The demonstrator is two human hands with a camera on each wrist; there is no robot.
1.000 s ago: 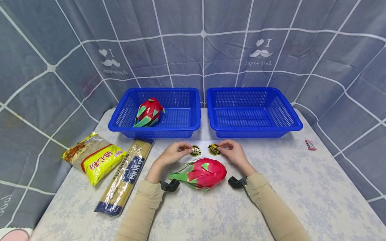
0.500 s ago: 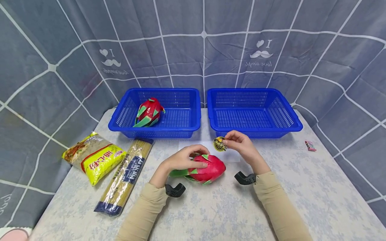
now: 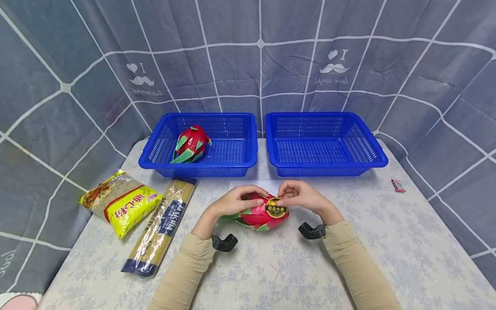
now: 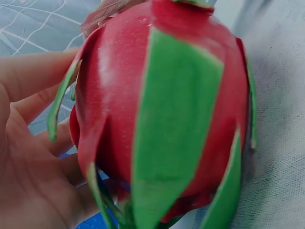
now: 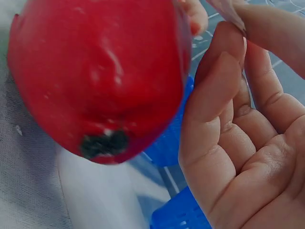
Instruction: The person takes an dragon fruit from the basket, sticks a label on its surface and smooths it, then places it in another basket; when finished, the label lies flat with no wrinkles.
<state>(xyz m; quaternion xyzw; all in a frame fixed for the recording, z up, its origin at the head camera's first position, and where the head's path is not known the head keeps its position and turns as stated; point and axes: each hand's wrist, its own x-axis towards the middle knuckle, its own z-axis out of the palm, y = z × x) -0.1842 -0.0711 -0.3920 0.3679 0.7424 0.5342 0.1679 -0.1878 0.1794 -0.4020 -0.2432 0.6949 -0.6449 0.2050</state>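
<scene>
A red dragon fruit (image 3: 257, 218) with green scales lies on the table between the hands. My left hand (image 3: 232, 202) holds it from the far left side, thumb on top; in the left wrist view its fingers (image 4: 33, 112) curve beside the fruit (image 4: 178, 95). My right hand (image 3: 306, 197) pinches the edge of a round black-and-gold sticker (image 3: 276, 208) between thumb and forefinger. The sticker overlaps the fruit's upper right end. In the right wrist view the curled right fingers (image 5: 214, 95) stand next to the fruit's blunt end (image 5: 105, 86).
Behind the hands stand two blue baskets; the left basket (image 3: 232, 165) holds another dragon fruit (image 3: 191, 144), the right basket (image 3: 327, 165) shows a bare floor. A spaghetti pack (image 3: 160, 228) and a yellow food bag (image 3: 122, 202) lie left. A small pink packet (image 3: 398, 185) lies far right.
The left hand has moved from the stickers onto the dragon fruit and grips it. The right hand has lifted one sticker off the white sheet and brought it down over the fruit's right end.
</scene>
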